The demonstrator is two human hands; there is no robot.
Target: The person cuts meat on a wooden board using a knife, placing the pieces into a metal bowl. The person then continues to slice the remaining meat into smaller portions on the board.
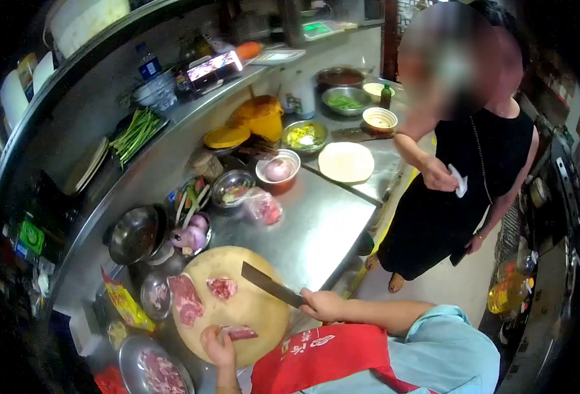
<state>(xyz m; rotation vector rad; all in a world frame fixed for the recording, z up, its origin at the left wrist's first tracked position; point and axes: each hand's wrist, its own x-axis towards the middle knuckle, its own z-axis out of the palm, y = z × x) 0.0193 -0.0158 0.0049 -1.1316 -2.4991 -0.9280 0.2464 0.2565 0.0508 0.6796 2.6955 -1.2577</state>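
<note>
My right hand (pixel 323 305) grips the handle of a dark cleaver (pixel 267 282), whose blade is lifted over the round wooden cutting board (pixel 257 315). On the board's near edge, my left hand (pixel 218 347) presses down a small strip of raw meat (pixel 241 333). Two more pieces of raw meat lie on the board: a large slab (pixel 186 299) and a smaller chunk (pixel 222 287). A metal plate of cut meat (pixel 161 373) sits beside the board. I wear a red apron (pixel 329 358) over a light blue shirt.
The steel counter (pixel 316 223) carries several bowls, a bag of meat (pixel 264 207), onions (pixel 191 236), a white plate (pixel 346 161) and a yellow container (pixel 260 115). Green stalks (pixel 136 131) lie on the shelf above. Another person in black (pixel 474 177) stands in the aisle holding something white.
</note>
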